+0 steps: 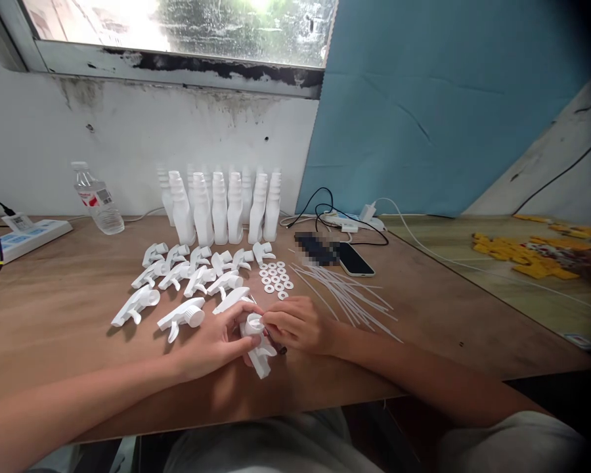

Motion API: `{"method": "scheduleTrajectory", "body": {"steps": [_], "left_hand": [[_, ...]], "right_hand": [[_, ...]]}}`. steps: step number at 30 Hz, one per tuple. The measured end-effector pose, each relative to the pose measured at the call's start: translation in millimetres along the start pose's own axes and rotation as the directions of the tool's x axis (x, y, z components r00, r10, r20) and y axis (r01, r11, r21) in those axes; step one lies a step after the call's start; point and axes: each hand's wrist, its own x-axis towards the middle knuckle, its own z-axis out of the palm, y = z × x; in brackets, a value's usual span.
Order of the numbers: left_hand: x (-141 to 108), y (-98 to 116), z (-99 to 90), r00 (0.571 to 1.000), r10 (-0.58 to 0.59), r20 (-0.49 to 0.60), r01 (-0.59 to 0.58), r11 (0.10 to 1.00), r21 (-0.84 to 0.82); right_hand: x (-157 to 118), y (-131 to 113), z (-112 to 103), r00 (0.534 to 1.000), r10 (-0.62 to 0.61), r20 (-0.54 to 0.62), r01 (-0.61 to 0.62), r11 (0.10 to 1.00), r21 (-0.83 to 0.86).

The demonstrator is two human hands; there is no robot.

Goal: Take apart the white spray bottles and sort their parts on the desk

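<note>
My left hand [217,345] is closed around a white trigger spray head [260,362], its round collar facing up and its nozzle end pointing towards me. At the collar's rim, the fingertips of my right hand [300,325] are pinched together; what they hold, if anything, is hidden. A thin tool with a dark handle [278,347] shows under my right fingers, partly covered; I cannot tell whether the hand grips it. Several more white spray heads [181,316] lie in rows beyond my left hand. White ring washers [274,280] lie flat just beyond my hands.
Thin white tubes [345,295] are spread right of the washers. White bottles [219,210] stand upright by the wall. Behind the tubes lie a phone [355,259] and cables. A water bottle [98,200] and a power strip [27,240] are left; yellow pieces [522,253] lie far right.
</note>
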Motion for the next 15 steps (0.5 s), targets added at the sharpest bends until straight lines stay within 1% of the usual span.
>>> {"method": "scheduleTrajectory", "body": {"steps": [2,4,6,8,10,12,15], "left_hand": [[-0.5,0.0,0.4,1.000,0.005,0.008,-0.005,1.000,-0.007],[-1.1,-0.4,1.2,0.999,0.023,0.023,-0.022,0.999,-0.038],[-1.6,-1.9,1.7,0.997,0.069,0.032,-0.066,0.995,-0.080],[-1.9,-4.1,1.3,0.993,0.113,0.037,-0.109,0.990,-0.092],[-2.6,-6.4,0.0,0.992,0.116,0.047,-0.114,0.992,-0.047],[-3.9,-8.1,-1.8,0.996,0.083,0.045,-0.085,0.995,0.047],[-6.8,-8.5,-3.9,0.998,0.048,0.032,-0.053,0.982,0.181]], "right_hand": [[0.3,0.1,0.7,0.998,-0.058,0.007,0.059,0.998,-0.017],[0.6,1.4,-0.8,0.997,-0.082,0.017,0.081,0.997,0.017],[1.1,1.4,-2.8,0.995,-0.094,0.044,0.090,0.992,0.084],[2.0,-0.2,-4.2,0.995,-0.076,0.058,0.066,0.987,0.145],[3.2,-2.2,-4.5,0.998,-0.040,0.052,0.029,0.983,0.184],[4.5,-3.5,-4.1,0.999,-0.022,0.046,0.011,0.977,0.212],[5.4,-3.4,-3.5,0.998,-0.041,0.045,0.029,0.967,0.252]]}}
